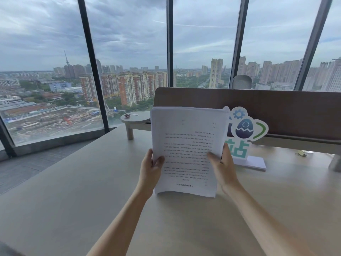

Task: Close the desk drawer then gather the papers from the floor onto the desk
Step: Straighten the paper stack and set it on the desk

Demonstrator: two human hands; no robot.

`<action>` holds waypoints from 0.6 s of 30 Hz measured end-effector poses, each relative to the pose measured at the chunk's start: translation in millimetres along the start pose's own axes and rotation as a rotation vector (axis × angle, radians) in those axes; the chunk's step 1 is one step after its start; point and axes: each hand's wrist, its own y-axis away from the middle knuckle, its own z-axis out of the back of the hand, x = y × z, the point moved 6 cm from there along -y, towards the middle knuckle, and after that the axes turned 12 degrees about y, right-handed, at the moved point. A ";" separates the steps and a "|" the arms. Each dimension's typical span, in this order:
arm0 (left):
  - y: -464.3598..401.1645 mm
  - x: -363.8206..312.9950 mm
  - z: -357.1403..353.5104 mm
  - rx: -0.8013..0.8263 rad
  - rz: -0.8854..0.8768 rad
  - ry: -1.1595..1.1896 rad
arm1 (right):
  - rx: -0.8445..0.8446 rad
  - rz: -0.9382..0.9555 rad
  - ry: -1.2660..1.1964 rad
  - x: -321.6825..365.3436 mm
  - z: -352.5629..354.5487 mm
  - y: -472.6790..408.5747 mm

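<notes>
A stack of white printed papers (188,143) stands upright on its lower edge on the pale desk (92,182), the text upside down towards me. My left hand (150,170) grips the stack's left edge with the thumb on the front sheet. My right hand (224,167) holds the right edge the same way. The desk drawer and the floor beside the desk are out of sight.
Behind the papers stands a sign (245,133) with an egg and gear logo on a white base. A brown divider panel (276,108) runs along the desk's back. A small round shelf (135,117) sits at the left end. Tall windows show the city beyond.
</notes>
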 end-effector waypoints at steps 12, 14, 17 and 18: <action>13.9 46.2 3.6 -0.010 0.068 -0.045 | 0.005 -0.093 0.045 -36.1 -18.0 19.9; 11.3 47.7 5.1 -0.022 0.052 -0.034 | -0.013 -0.100 0.048 -39.8 -17.1 19.5; 11.5 52.5 3.8 -0.004 0.109 -0.064 | 0.015 -0.121 0.068 -41.7 -19.4 22.8; 13.4 55.8 4.1 0.002 0.127 -0.068 | 0.028 -0.134 0.077 -42.3 -20.4 25.3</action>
